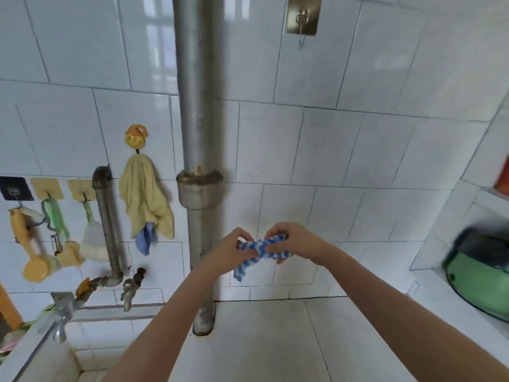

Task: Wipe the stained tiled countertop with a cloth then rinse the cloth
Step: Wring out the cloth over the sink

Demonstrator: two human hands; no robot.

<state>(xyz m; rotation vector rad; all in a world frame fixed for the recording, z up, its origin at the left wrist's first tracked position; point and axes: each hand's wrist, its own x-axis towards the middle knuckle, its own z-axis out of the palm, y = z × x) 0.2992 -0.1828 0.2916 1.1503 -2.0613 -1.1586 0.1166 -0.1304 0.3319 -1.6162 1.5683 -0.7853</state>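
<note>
A blue-and-white checked cloth (259, 250) is bunched and twisted between my two hands, held up in front of the tiled wall above the countertop (275, 340). My left hand (230, 250) grips its left end, and one corner of the cloth hangs down below that hand. My right hand (293, 241) grips the right end with fingers curled round it. The white tiled countertop lies below my forearms.
A thick grey vertical pipe (197, 161) runs down to the countertop just left of my hands. Taps (130, 288) and a sink edge (41, 351) sit at lower left. A yellow towel (146, 199) and brushes hang on wall hooks. A green pot (479, 282) stands at right.
</note>
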